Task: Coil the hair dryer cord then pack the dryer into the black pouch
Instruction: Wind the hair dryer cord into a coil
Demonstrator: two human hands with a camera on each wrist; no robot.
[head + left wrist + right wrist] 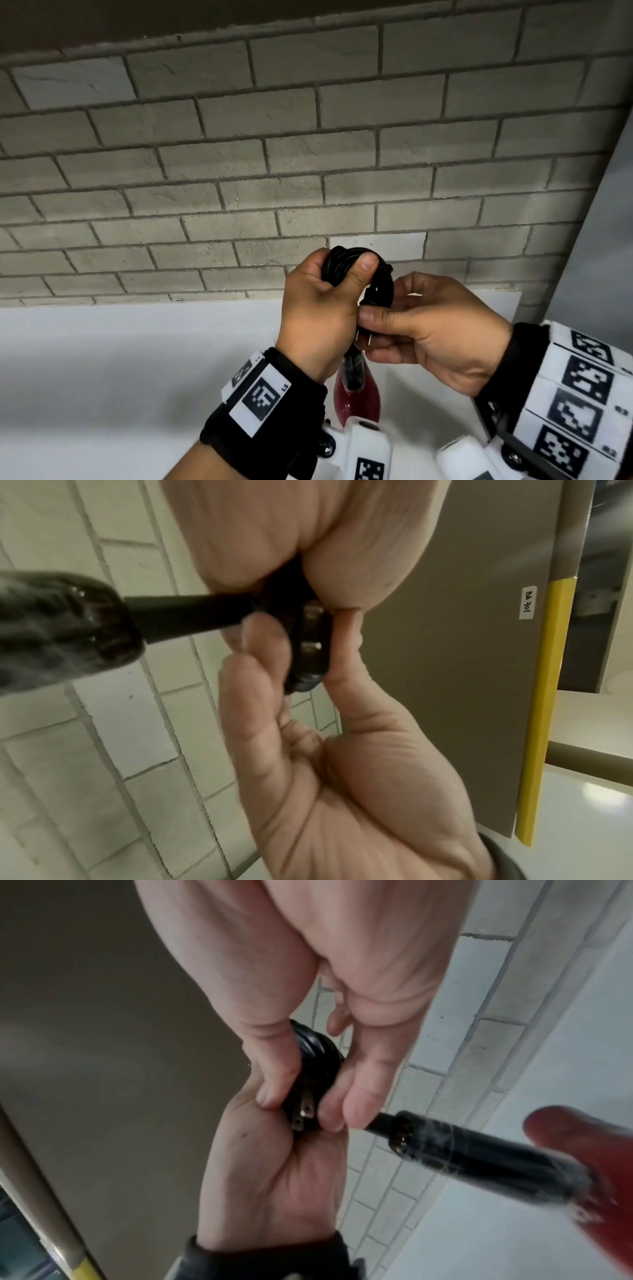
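My left hand [322,301] grips the coiled black cord [342,265], thumb pressed across the loops, held up in front of the brick wall. My right hand [376,329] pinches the black plug [363,339] between thumb and fingers beside the coil, its two metal prongs pointing down. In the wrist views the plug [310,642] [306,1099] sits between the two palms. The red hair dryer [356,401] hangs by its dark handle [68,626] [496,1156] below the hands. The black pouch is not in view.
A grey brick wall [274,154] stands close ahead. Below it runs a white counter [120,377]. At the right is a grey panel [462,669] with a yellow edge [544,710] and a small white label.
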